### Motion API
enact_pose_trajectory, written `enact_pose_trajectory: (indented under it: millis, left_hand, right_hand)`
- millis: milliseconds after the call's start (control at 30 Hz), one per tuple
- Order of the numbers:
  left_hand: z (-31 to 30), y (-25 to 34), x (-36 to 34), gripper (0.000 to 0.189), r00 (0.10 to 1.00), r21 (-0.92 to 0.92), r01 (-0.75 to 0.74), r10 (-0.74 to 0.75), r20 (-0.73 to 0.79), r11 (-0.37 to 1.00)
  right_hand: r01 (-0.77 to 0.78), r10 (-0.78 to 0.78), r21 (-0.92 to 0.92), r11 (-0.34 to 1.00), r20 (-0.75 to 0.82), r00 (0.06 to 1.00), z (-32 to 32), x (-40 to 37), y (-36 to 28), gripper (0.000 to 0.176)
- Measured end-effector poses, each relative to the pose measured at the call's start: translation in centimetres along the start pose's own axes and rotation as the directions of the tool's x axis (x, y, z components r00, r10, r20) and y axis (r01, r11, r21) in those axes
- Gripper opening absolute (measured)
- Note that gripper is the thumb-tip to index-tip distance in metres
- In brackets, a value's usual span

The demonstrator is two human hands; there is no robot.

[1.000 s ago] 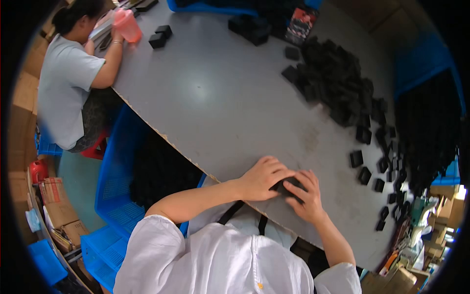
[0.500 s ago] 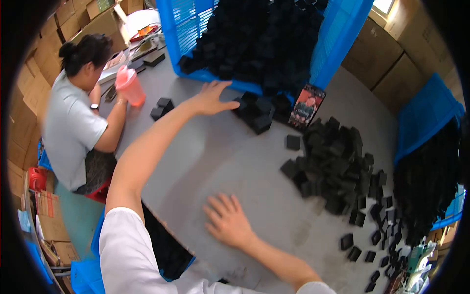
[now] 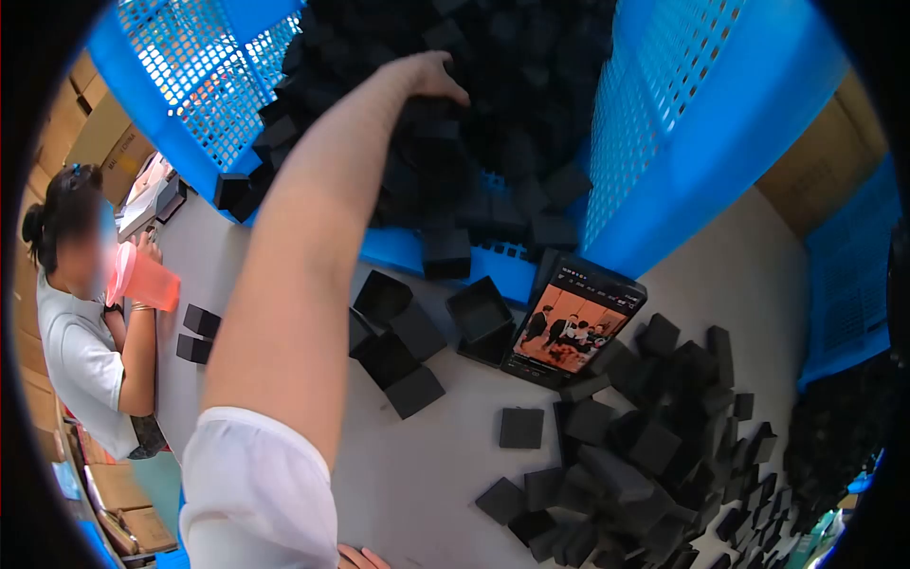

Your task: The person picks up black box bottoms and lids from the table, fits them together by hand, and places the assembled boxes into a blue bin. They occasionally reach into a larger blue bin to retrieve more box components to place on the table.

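Note:
My left hand [image 3: 431, 78] reaches into a large blue crate [image 3: 701, 180] heaped with black foam blocks [image 3: 512, 76]. Its thumb and fingers are apart over the heap, and I see nothing held between them. Only a few fingers of my right hand [image 3: 360, 558] show at the bottom edge, near the grey table [image 3: 417, 503]; the rest is out of view. Several black blocks [image 3: 398, 351] lie on the table before the crate. Beside them a phone [image 3: 573, 322] with a lit screen leans at a tilt.
A pile of black blocks [image 3: 635, 455] spreads over the table at the right. On the left sits a person [image 3: 85, 351] by a pink translucent cup [image 3: 147, 280]. Another blue crate [image 3: 848, 275] with black pieces stands at the far right. Cardboard boxes [image 3: 815, 161] line the back.
My left hand has moved forward from the table into the crate. The view has come closer to the crate, and my right hand has mostly dropped out at the bottom.

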State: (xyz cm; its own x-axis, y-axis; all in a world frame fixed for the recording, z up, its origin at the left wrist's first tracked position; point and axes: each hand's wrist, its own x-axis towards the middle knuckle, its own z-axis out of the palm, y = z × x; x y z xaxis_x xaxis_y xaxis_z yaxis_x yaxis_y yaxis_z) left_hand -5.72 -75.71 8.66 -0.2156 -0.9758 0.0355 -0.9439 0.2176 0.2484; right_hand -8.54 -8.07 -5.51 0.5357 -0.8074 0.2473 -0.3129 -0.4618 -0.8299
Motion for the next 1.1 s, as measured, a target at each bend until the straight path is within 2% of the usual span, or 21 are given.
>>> enact_pose_trajectory:
  millis: [100, 133, 200, 233, 300, 400, 433, 500, 533, 567, 600, 633, 700, 733, 767, 833, 867, 967, 1000, 1033, 1100]
  left_hand:
    - [-2.6, 1.1, -3.8, 0.069, 0.989, 0.037, -0.025, 0.019, 0.148, 0.999]
    - [-3.7, 1.6, -5.4, 0.060, 0.974, 0.038, -0.052, 0.043, 0.220, 0.998]
    - [-3.7, 0.1, -6.2, 0.049, 0.936, 0.102, -0.175, 0.134, 0.325, 0.979]
    - [-1.6, -3.5, -4.9, 0.040, 0.841, 0.040, -0.431, 0.385, 0.380, 0.901]
    - [-0.4, -3.4, -8.9, 0.027, 0.841, 0.065, -0.281, 0.213, 0.497, 0.958]
    - [-2.0, -3.8, -15.0, 0.043, 0.861, -0.079, -0.144, 0.165, 0.482, 0.986]
    - [-3.6, -3.6, -16.6, 0.041, 0.830, -0.003, -0.233, 0.201, 0.520, 0.972]
    - [-6.7, -4.5, -16.9, 0.052, 0.718, -0.102, 0.021, 0.056, 0.694, 0.995]
    - [-7.7, -5.2, -16.3, 0.055, 0.838, -0.227, 0.113, 0.030, 0.545, 0.967]
    - [-8.8, -6.1, -15.4, 0.059, 0.924, -0.359, 0.174, -0.026, 0.382, 0.917]
    - [-9.2, -8.2, -12.9, 0.064, 0.987, -0.310, 0.114, -0.073, 0.141, 0.944]
    - [-8.6, -10.8, -10.5, 0.069, 0.989, -0.249, 0.066, -0.096, -0.111, 0.966]
    - [-6.2, -14.3, -8.2, 0.074, 0.950, -0.135, 0.169, -0.198, -0.242, 0.976]
    - [-4.8, -15.8, -6.8, 0.080, 0.885, -0.037, 0.285, -0.277, -0.374, 0.958]
    - [-4.0, -16.2, -6.2, 0.076, 0.892, -0.161, 0.366, -0.395, -0.219, 0.916]
    - [-3.6, -16.9, -5.0, 0.064, 0.979, 0.148, 0.181, -0.193, 0.068, 0.972]
    - [-3.6, -17.4, -4.4, 0.064, 0.980, 0.134, 0.180, -0.190, 0.061, 0.974]
    - [-4.0, -19.5, -4.7, 0.059, 0.953, 0.485, -0.272, 0.162, 0.257, 0.831]
    - [-4.2, -17.9, -7.1, 0.058, 0.982, 0.178, -0.134, 0.107, 0.156, 0.975]
    - [-4.2, -15.4, -10.1, 0.058, 0.997, -0.168, -0.010, 0.024, 0.079, 0.986]
    - [-4.4, -12.7, -13.4, 0.060, 0.993, -0.263, 0.086, -0.062, 0.096, 0.961]
  right_hand:
    - [0.188, -0.097, -0.605, 0.774, 0.181, 0.979, 0.6, -1.1, -0.4, 0.053]
    - [0.188, -0.109, -0.594, 0.782, 0.168, 0.980, 1.3, -1.2, -0.3, 0.053]
    - [0.021, -0.021, -0.170, 0.985, 0.002, 1.000, 2.9, -1.4, -0.1, 0.049]
    - [0.032, -0.033, -0.169, 0.985, -0.006, 0.999, 2.0, -0.9, -0.6, 0.049]
    - [-0.253, 0.222, 0.066, 0.965, 0.307, 0.926, -0.4, 0.3, -2.0, 0.043]
    - [-0.152, 0.134, 0.117, 0.981, 0.147, 0.980, -0.7, 0.5, -1.7, 0.037]
    - [-0.144, 0.125, 0.125, 0.982, 0.147, 0.981, 0.2, 0.4, -1.9, 0.037]
    - [-0.258, 0.424, 0.814, 0.520, 0.016, 0.905, 1.8, 0.0, -2.6, 0.036]
    - [-0.255, 0.414, 0.814, 0.522, 0.020, 0.910, 1.4, 0.0, -2.2, 0.036]
    - [-0.216, 0.246, 0.498, 0.840, 0.005, 0.969, -0.5, 0.5, -1.7, 0.034]
    - [-0.086, 0.080, 0.096, 0.992, 0.061, 0.995, -1.4, 1.0, -1.5, 0.032]
    - [-0.082, 0.076, 0.097, 0.992, 0.063, 0.995, -0.1, 0.6, -1.8, 0.032]
    - [-0.275, 0.436, 0.759, 0.589, -0.012, 0.900, 3.4, -1.4, -2.1, 0.035]
    - [-0.279, 0.442, 0.745, 0.606, -0.024, 0.897, 4.1, -1.7, -1.7, 0.035]
    - [-0.319, 0.454, 0.742, 0.590, 0.022, 0.891, 4.1, -1.7, -1.6, 0.037]
    - [-0.367, 0.473, 0.722, 0.587, 0.063, 0.879, 3.7, -1.7, -1.2, 0.039]
    - [-0.344, 0.400, 0.580, 0.739, 0.033, 0.916, 2.4, -0.9, -1.1, 0.040]
    - [-0.257, 0.249, 0.206, 0.944, 0.063, 0.966, -1.5, 1.4, -2.3, 0.040]
    - [-0.202, 0.203, -0.024, 0.979, 0.099, 0.974, -2.2, 2.0, -2.8, 0.039]
    - [-0.196, 0.198, -0.022, 0.980, 0.095, 0.976, -2.0, 2.2, -2.9, 0.039]
    - [-0.083, 0.095, -0.225, 0.971, 0.041, 0.995, -1.3, 1.9, -2.5, 0.038]
